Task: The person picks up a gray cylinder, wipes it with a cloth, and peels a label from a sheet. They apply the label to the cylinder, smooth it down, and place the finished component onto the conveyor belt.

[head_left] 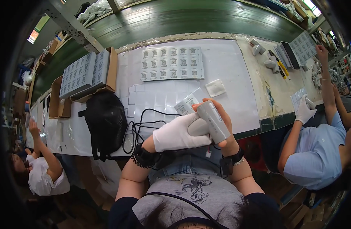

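Observation:
Over the table's near edge, my left hand (175,133) in a white glove is closed around the rounded grey end of a light-grey plastic device (213,121). My bare right hand (226,124) grips the block-shaped part, which has small print on its face. Whether the rounded and block parts are one piece is hard to tell. Just beyond the hands lies a small label sheet (189,102) with square codes, partly hidden by my fingers. A folded white cloth (215,88) rests to its right. Farther back sits a stack of label sheets (172,63).
Left of me are a cardboard box (111,72) of label stacks, a black bag (105,124) and a loose black cable (139,126). A co-worker (315,152) sits at right near similar grey devices (272,64) and a yellow-handled tool (282,70). Another person (47,171) is at left.

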`<state>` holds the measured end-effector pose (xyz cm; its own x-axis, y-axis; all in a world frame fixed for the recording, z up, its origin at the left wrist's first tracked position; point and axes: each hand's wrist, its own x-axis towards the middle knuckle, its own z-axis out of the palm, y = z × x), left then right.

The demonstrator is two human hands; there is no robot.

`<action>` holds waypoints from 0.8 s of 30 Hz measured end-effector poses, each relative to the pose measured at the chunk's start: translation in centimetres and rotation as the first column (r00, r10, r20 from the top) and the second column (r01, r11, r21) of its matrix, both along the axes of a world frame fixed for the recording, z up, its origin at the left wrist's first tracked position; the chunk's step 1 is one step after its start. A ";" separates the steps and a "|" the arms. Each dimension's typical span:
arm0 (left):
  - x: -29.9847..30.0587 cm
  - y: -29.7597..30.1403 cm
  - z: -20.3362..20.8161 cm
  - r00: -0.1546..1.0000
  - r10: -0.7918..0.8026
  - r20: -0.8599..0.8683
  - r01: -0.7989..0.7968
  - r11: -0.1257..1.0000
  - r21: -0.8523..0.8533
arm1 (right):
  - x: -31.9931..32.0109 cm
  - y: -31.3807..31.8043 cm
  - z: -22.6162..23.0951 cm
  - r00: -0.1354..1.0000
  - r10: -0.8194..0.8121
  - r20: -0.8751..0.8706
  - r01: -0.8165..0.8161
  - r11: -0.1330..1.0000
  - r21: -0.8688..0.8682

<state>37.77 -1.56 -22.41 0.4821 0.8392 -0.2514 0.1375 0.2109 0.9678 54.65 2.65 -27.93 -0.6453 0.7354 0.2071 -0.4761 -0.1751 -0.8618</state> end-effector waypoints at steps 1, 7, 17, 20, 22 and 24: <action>-0.2 -0.5 -0.2 0.997 0.074 -0.016 -0.074 0.997 0.014 | -0.1 -0.2 0.1 0.998 -0.046 0.048 0.046 0.999 0.016; -4.4 -6.7 -2.6 0.856 0.498 0.137 -0.516 0.837 0.182 | -0.9 0.5 -0.1 0.979 -0.076 0.192 -0.012 0.909 0.417; -24.5 -19.5 -1.5 -0.347 0.785 0.513 -0.864 -0.480 0.150 | 3.1 3.3 -2.0 0.513 -0.569 0.642 0.033 0.761 0.648; -29.3 -20.3 -5.4 -0.307 0.808 0.503 -0.950 -0.226 -0.217 | 3.6 2.2 -2.2 0.489 -0.561 0.668 -0.042 0.750 0.660; -31.4 -21.5 -7.2 -0.264 0.780 0.567 -0.895 0.021 -0.446 | 3.9 2.0 -1.8 0.534 -0.449 0.716 -0.030 0.836 0.547; -33.1 -20.9 -8.5 -0.252 0.804 0.539 -0.865 0.062 -0.497 | 3.8 2.4 -1.8 0.529 -0.359 0.769 -0.007 0.904 0.428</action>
<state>4.71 -22.43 -30.91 -0.7388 0.5886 -0.3282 -0.6364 -0.4490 0.6273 58.47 5.07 -29.76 -0.5226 0.8486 -0.0830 0.4805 0.2127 -0.8508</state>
